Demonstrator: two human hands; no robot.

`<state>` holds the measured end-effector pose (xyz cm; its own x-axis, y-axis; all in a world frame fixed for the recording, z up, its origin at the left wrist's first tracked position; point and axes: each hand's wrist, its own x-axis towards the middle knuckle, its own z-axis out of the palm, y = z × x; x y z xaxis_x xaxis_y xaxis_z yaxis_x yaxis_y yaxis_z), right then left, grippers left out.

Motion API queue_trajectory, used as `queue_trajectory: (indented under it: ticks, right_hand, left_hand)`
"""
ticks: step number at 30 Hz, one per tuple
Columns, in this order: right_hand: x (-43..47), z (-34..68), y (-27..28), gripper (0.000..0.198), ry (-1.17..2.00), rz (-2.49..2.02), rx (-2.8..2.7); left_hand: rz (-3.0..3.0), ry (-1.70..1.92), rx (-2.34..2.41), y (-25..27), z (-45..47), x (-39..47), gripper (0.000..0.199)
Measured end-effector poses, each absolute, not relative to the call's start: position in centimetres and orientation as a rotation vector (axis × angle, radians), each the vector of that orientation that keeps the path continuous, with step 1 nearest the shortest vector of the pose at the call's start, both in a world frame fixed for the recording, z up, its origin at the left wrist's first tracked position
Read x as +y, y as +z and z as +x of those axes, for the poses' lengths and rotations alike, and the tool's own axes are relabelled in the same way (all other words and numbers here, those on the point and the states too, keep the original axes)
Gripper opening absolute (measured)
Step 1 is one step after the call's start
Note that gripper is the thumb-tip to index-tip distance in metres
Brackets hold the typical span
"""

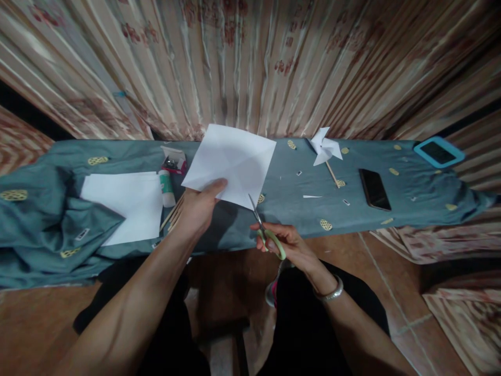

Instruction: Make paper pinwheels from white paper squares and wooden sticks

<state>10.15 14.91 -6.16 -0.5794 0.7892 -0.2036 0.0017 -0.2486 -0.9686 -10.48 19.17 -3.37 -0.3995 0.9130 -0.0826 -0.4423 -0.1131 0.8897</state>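
Observation:
A square white sheet of paper (235,156) is held up over the table by my left hand (199,206), thumb on top and the other fingers hidden underneath. Faint crease lines cross the sheet. Green-handled scissors (274,243) are in my right hand (289,243), with fingers through the loops. Their blades point up and away from me, and the tip lies at the paper's near right corner. From this view I cannot tell whether the blades have bitten into the paper.
On the cloth-covered table (219,235) lie a stack of white paper (133,203), a glue stick (166,189), wooden sticks (172,214) and a small opened box (174,160). Farther right are a paper pinwheel (324,147), a phone (374,189) and a blue-framed device (439,152). A pleated curtain (235,68) hangs behind.

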Motion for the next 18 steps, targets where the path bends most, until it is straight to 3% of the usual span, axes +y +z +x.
queue_trajectory:
  ticks: [18]
  right_hand:
    - [14.69, 10.03, -6.39, 0.044, 1.828, -1.029, -1.436]
  left_hand:
    - [0.664, 1.692, 1.114, -3.62, -10.44, 19.08, 0.055]
